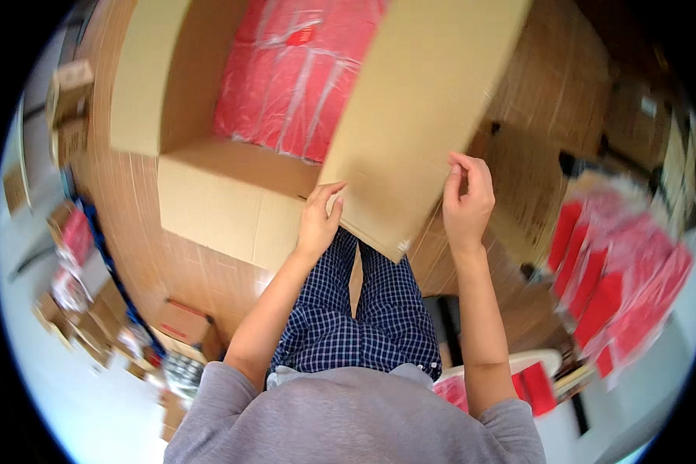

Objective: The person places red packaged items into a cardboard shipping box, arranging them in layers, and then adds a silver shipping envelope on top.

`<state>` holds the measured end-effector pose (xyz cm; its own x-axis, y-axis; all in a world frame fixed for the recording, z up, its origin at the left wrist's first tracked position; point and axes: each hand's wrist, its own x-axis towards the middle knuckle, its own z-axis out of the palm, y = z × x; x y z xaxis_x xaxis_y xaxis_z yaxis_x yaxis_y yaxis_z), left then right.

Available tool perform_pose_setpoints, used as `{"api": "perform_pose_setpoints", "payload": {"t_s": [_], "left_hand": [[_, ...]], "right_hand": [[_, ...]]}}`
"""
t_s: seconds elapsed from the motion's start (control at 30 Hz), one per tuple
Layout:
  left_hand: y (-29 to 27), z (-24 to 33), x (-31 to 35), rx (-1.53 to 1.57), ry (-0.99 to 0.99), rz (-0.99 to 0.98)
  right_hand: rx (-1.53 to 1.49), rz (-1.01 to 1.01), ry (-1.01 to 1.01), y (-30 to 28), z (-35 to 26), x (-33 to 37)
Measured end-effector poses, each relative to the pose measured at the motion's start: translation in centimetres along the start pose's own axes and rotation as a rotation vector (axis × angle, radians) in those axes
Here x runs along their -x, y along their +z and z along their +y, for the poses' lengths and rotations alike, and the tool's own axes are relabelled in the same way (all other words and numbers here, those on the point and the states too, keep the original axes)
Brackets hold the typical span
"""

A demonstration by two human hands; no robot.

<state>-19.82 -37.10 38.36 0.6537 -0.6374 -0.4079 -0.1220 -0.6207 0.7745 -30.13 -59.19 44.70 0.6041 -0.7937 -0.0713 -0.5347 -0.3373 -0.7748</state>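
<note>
A large open cardboard box point(240, 174) stands in front of me, its flaps folded outward. Red goods wrapped in clear plastic point(286, 93) lie inside it. The wide right flap point(417, 100) slants down toward my knees. My left hand point(319, 222) is at that flap's near left corner, fingers stretched and thumb apart; whether it touches the cardboard is hard to tell. Beside the flap's right edge, my right hand point(469, 203) is raised with loosely curled fingers, a gap showing between thumb and forefinger. Neither hand visibly holds anything.
Several red pieces in clear plastic point(619, 271) are piled at the right. More cardboard boxes point(530, 185) stand beyond the flap. At the left are a small brown box point(185, 321) and a blue-edged rack point(108, 251) with packages. The floor point(201, 271) is wood-patterned.
</note>
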Motion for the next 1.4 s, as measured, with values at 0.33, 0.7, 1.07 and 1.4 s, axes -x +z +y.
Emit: {"api": "perform_pose_setpoints", "payload": {"t_s": [0.33, 0.7, 1.07, 1.4], "left_hand": [[-4.2, -15.9, -5.6, 0.782, -0.800, 0.558], [1.7, -27.3, -14.4, 1.285, -1.223, 0.738], [1.7, -31.9, -9.0, 0.487, -1.152, 0.719], [-0.8, -29.3, -13.2, -0.033, -0.669, 0.489]], "right_hand": [[0.660, -0.566, -0.765, 18.7, 1.4, -6.1], [1.026, -0.920, -0.071, 42.3, 6.2, -20.4], [1.097, -1.253, -1.449, 48.7, 7.6, -14.0], [0.835, -1.275, -1.129, 47.2, 6.3, -15.4]]}}
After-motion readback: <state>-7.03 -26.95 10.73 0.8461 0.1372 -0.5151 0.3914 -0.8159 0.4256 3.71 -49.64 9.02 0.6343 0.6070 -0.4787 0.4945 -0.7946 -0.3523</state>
